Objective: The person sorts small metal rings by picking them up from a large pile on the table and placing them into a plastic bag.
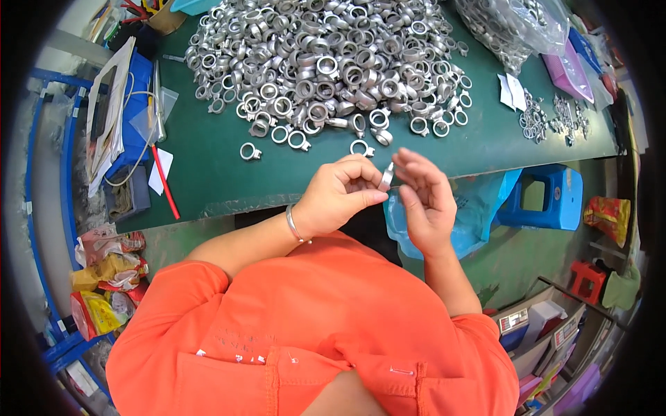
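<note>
The person's left hand (338, 191) pinches a silvery metal ring (386, 179) edge-on beside the loosely open right hand (429, 204), near heaped round, lugged metal rings (333, 66) on a smooth green tabletop (201, 156).

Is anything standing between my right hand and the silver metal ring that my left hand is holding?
Nothing visible stands in the way: your open right hand is right beside the silver metal ring pinched in your left hand.
</note>
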The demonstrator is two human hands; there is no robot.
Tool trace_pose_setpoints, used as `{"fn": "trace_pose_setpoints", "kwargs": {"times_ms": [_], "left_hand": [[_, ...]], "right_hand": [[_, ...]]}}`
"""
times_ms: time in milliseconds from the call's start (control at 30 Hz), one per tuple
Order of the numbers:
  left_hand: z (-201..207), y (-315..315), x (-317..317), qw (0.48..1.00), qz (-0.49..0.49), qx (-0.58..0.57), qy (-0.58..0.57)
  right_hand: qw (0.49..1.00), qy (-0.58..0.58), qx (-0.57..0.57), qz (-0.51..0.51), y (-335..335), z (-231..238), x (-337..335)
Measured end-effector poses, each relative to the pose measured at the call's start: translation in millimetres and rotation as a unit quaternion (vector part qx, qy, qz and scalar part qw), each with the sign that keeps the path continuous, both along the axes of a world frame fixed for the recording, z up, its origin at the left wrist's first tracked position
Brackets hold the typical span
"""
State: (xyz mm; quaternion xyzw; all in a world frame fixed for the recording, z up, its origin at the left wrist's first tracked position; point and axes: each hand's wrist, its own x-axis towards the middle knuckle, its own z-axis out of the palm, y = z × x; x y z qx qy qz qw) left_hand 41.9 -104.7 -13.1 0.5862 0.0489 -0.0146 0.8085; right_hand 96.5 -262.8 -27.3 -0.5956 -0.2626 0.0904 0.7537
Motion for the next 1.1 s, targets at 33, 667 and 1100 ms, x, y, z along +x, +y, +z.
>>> {"fn": "trace_pose_setpoints", "kwargs": {"times_ms": [33,667,1100], "left_hand": [[1.0,0.5,-0.5,1.0,0.002,-0.002,0.006],[14.2,-23.1,23.0,0.983,-0.032,0.175,-0.039],[14.6,-1.4,31.7,0.995,0.04,0.081,-0.035]], "right_hand": [[1.0,0.029,0.0,-0.004,0.3,0.4,1.8],[0.996,0.052,-0.025,0.073,-29.9,0.6,30.7],[0.996,0.076,-0.038,0.008,-12.7,9.2,32.9]]}}
